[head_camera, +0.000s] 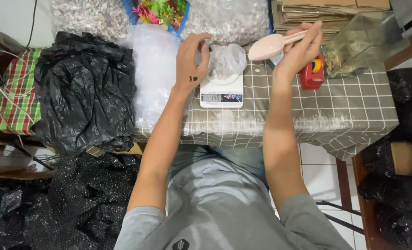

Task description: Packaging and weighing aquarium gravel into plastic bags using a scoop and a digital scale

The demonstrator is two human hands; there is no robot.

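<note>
1. A home packing corner for small goods is suggested.
2. A white digital scale (221, 90) is set near the front edge of a table (354, 111) covered in checked cloth.
3. Bulk bags of pebbles (231, 18) are stacked along the far edge.
4. Flattened cardboard (317, 11) is piled at the far right corner.
5. Black bubble wrap (81, 203) is heaped on the floor.

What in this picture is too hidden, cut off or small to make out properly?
- Head view: the contents of the small clear bag on the white scale are blurred; the left hand covers its left edge.
- The scale's display is too small to read reliably.
- The red tool is partly hidden behind the right hand, which holds a pale spoon.
- The cardboard stack and glass tank are cut off by the top edge.
</note>
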